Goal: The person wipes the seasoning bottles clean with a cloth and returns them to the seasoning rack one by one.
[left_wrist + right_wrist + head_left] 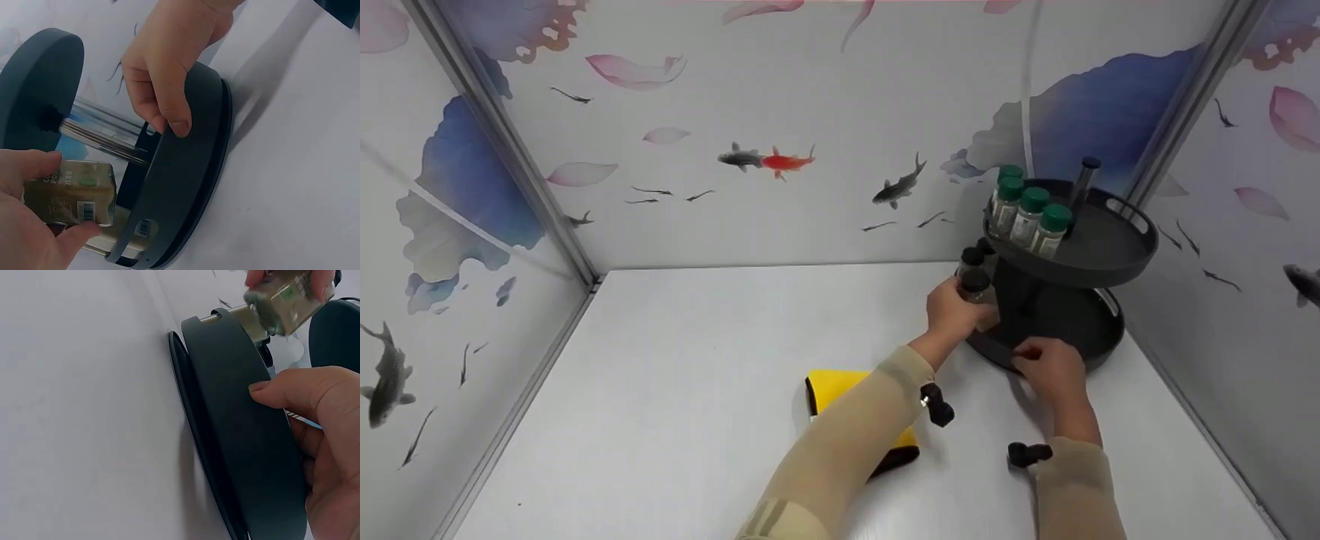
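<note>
My left hand point(952, 313) grips a spice jar point(977, 283) with a black cap and clear, label-bearing sides. In the left wrist view the jar point(84, 194) lies between thumb and fingers, beside the lower tier of a dark two-tier turntable rack. My right hand point(1051, 367) pinches the front rim of that lower tier point(1061, 326), thumb outside and fingers curled over the inside. Another black-capped jar point(971, 257) stands on the lower tier behind the held one. Several green-capped jars point(1033, 206) stand on the left side of the upper tier point(1110, 236).
A yellow cloth with black edging point(834, 386) lies on the white table point(660, 390), partly covered by my left forearm. A short post point(1084, 187) rises from the upper tier. Printed wall panels point(810, 90) enclose the table at the back and sides.
</note>
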`<state>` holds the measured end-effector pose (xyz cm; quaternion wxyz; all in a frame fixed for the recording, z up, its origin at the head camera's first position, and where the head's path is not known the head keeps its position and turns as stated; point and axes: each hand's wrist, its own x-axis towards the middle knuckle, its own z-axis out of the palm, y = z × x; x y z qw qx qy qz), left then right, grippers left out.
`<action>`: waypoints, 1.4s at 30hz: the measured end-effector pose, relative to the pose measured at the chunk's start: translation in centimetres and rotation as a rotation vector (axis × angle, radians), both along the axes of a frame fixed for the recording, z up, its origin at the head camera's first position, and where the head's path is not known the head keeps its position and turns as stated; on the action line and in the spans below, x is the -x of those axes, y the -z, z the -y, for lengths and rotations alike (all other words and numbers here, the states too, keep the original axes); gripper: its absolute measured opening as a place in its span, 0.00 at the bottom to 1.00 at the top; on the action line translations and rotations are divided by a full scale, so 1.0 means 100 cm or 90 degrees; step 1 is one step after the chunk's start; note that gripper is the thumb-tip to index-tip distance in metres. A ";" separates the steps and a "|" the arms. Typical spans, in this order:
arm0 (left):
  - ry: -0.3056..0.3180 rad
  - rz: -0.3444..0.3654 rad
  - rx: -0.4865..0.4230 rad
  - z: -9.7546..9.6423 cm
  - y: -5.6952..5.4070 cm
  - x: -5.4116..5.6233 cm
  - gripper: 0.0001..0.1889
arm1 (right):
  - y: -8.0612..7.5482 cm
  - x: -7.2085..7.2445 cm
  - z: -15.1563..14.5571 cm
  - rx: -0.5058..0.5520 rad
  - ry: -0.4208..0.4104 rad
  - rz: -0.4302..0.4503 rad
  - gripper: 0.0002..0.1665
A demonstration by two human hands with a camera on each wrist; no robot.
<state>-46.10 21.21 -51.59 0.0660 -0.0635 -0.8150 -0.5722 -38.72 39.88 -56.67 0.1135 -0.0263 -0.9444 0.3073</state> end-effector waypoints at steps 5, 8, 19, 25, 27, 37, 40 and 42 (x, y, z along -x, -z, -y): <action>0.003 -0.027 0.009 -0.015 0.026 0.011 0.23 | 0.001 -0.006 0.005 0.009 0.013 0.003 0.05; -0.008 -0.037 0.020 -0.014 0.031 0.012 0.24 | 0.001 -0.005 0.013 0.023 0.017 -0.007 0.06; -0.043 -0.018 0.152 -0.014 0.012 0.004 0.20 | -0.002 0.000 0.020 0.027 0.029 -0.026 0.06; -0.052 -0.026 0.144 -0.007 0.014 0.003 0.18 | 0.000 0.006 0.024 0.024 0.013 -0.030 0.06; -0.050 -0.036 0.138 -0.002 0.018 0.003 0.17 | 0.002 0.007 0.026 0.022 0.010 -0.035 0.06; 0.052 -0.025 0.060 0.058 0.007 -0.028 0.20 | -0.001 0.006 0.008 0.013 -0.022 0.001 0.08; 0.078 -0.025 0.108 0.088 0.005 -0.034 0.16 | -0.011 0.005 -0.006 0.012 -0.030 -0.025 0.15; 0.094 -0.023 0.143 0.109 0.008 -0.038 0.14 | -0.021 0.004 -0.011 0.024 -0.027 -0.066 0.17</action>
